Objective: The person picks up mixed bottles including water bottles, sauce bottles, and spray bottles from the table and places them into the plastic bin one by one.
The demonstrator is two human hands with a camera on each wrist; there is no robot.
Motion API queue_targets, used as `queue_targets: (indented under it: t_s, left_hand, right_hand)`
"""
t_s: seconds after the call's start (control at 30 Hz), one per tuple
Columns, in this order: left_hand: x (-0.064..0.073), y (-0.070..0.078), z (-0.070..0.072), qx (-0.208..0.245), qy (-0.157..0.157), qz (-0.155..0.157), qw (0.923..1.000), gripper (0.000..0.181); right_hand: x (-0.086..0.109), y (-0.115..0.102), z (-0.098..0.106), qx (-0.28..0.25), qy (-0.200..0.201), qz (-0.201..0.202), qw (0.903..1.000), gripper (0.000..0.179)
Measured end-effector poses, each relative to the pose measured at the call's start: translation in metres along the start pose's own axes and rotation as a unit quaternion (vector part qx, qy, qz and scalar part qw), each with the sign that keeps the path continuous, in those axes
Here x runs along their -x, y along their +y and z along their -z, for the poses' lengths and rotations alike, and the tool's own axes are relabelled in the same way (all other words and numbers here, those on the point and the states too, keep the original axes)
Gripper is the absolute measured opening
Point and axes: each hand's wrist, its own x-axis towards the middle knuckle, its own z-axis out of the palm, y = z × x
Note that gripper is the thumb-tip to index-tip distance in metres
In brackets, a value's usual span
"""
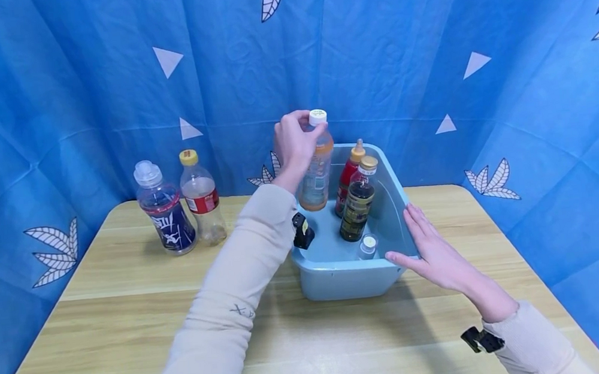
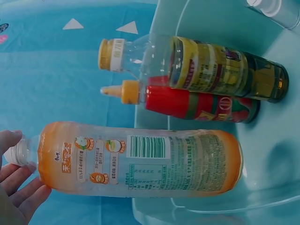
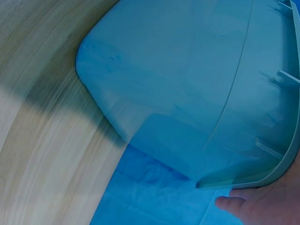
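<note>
By its neck, just below the white cap, my left hand (image 1: 295,139) grips a clear drink bottle with an orange label (image 1: 316,176). The bottle is upright, over the left side of the light blue plastic bin (image 1: 350,266). My right hand (image 1: 438,255) rests on the bin's front right corner, fingers straight along the side and thumb by the front rim. Inside the bin stand a dark bottle with a gold cap (image 1: 356,205) and a red squeeze bottle with a yellow nozzle (image 1: 347,176). A small clear bottle with a white cap (image 1: 368,246) is near the front wall.
Left of the bin on the wooden table (image 1: 182,318) stand a dark blue-labelled bottle (image 1: 169,217) and a red-labelled bottle with a yellow cap (image 1: 202,202). A blue curtain (image 1: 372,41) with leaf and triangle prints hangs behind the table and along its sides.
</note>
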Motion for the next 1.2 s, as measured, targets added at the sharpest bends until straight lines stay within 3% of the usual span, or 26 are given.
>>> queue_targets:
  t_s: [0.43,1.2]
  left_hand:
    - [-0.003,-0.012,-0.018,-0.008,0.011,0.029,0.9995,0.033]
    - [0.0,-0.035,-0.036,0.004,0.034,0.06,0.9976,0.03]
  right_hand:
    - [-0.001,0.002,0.0,0.003,0.006,0.005,1.0,0.091]
    - [0.001,0.0,0.0,0.002,0.006,0.004,1.0,0.091]
